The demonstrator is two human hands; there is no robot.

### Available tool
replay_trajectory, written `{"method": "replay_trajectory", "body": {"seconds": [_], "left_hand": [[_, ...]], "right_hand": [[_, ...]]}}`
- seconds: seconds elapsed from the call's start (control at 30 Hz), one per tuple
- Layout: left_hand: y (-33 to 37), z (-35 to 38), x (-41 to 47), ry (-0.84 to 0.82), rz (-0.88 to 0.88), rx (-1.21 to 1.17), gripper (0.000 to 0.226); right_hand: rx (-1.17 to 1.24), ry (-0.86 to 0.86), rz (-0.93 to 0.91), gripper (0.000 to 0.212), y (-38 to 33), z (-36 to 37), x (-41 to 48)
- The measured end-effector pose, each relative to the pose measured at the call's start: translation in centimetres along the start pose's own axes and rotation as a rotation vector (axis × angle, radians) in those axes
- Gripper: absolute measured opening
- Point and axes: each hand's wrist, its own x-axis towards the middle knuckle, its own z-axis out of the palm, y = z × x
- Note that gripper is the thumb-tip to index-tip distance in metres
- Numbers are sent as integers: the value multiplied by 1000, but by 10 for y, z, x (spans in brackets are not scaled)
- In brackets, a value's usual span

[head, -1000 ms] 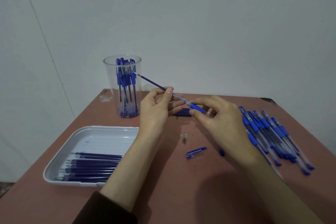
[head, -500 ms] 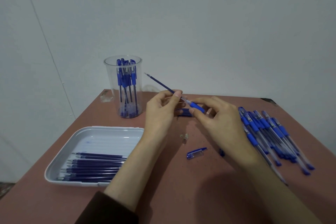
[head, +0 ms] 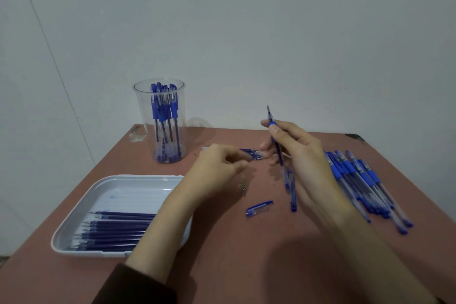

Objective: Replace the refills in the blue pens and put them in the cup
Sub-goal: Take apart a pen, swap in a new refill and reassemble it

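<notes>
Swung upright since a second ago, the blue pen [head: 277, 145] stands tip-up, pinched at its rubbery grip by the right hand [head: 303, 160], while the left hand [head: 217, 170] has let go and sunk beside a short bunch of refills [head: 251, 153], fingers curled so that I cannot tell if they hold anything. Beyond the left hand the clear plastic cup [head: 145, 116] holds several finished pens [head: 164, 111]; right of the right hand a heap of slim clear-barrelled pens [head: 357, 180] waits, so much seems left.
</notes>
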Motion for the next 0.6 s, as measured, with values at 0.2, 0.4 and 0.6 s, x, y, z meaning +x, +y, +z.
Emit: {"method": "replay_trajectory", "body": {"seconds": [0.2,0.4,0.6], "left_hand": [[-4,8,-6,-183,48,306,14],[5,-4,-1,212,-18,-550,19],[10,-7,-3,243,-13,-917,25]], "right_hand": [[8,3,7,16,0,-1,-1],[-152,20,-65,12,4,-3,1],[-419,-9,-195,17,9,-1,0]]}}
